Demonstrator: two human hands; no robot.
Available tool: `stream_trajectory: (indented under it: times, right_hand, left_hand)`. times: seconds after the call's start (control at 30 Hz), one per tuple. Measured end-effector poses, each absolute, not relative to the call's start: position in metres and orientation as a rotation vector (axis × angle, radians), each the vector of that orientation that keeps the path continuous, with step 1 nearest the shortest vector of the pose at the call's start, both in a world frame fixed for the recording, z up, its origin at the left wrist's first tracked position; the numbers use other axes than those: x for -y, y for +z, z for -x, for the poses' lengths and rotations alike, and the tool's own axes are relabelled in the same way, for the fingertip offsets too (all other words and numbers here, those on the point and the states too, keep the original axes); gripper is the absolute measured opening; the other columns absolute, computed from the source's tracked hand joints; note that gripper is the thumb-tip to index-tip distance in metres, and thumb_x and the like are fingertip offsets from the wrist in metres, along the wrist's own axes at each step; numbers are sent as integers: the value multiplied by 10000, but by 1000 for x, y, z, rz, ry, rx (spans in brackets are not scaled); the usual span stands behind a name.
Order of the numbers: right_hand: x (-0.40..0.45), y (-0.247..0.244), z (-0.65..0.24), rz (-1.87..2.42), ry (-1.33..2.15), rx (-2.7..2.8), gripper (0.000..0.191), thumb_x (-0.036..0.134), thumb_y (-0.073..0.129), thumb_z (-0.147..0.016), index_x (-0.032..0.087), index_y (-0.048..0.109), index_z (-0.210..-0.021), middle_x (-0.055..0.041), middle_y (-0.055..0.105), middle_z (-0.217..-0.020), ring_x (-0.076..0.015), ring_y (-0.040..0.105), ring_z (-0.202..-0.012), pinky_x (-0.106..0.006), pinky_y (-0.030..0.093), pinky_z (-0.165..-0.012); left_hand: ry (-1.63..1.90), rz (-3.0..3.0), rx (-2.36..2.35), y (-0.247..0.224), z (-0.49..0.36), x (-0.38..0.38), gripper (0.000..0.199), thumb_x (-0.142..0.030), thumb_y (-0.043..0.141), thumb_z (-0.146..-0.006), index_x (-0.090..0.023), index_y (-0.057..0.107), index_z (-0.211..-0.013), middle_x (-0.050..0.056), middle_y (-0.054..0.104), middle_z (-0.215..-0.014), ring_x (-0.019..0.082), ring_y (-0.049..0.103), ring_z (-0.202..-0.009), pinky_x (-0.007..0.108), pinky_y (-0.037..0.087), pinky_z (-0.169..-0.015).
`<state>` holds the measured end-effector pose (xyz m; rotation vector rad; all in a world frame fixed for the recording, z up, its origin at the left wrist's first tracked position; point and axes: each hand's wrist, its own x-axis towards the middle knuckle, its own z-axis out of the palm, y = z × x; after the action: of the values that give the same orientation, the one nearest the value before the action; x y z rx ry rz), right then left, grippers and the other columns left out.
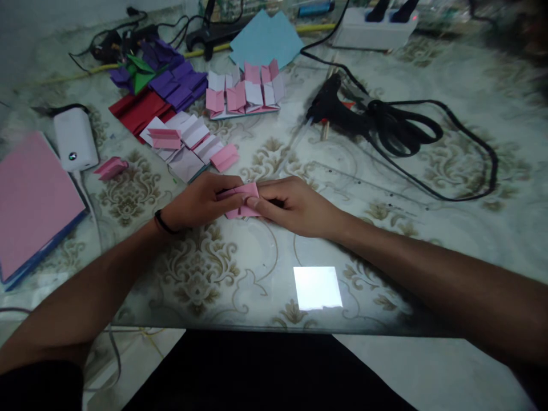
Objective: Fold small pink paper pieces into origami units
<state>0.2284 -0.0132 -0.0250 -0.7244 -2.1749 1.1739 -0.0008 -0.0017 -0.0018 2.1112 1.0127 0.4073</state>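
The person's left hand and right hand meet over the table, nearer the person than the glue gun and to its left. Between them is the folded pink paper. The left fingers are bent around its left part, thumb laid across the top; the right thumb presses its right side with the index finger curled close, while the other right fingertips are hidden, so their exact grip cannot be told. A black wristband circles the left wrist.

Left of the glue gun stand 2 groups of open-topped folds: the far pink-and-white group and, farther left and nearer the person, the near pink-and-white group. Whether these folds contain anything cannot be told. Beyond the near group, still left of the gun, lie the purple folds, green fold and red folds.

Far to the gun's left are the small pink fold, white power bank and pink sheet. Beyond the gun, the white power strip holds 2 black plugs; the light blue paper lies beyond it to the left. The coiled black cord is just right of the gun, and the clear ruler lies on its near side.
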Motion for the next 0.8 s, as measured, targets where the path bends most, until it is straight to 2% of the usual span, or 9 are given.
stream_trajectory:
  times: [0.8]
  right_hand:
    - [13, -26, -228, 716, 1194, 2169, 570, 603, 481, -1080, 167, 560, -723, 16, 509, -696, -103, 461, -649, -252, 374, -643]
  left_hand:
    - [401, -2097, -1021, 0, 0, 2, 362, -362, 577, -938, -170, 454, -656, -59, 368, -596, 80, 358, -597, 248, 277, -569]
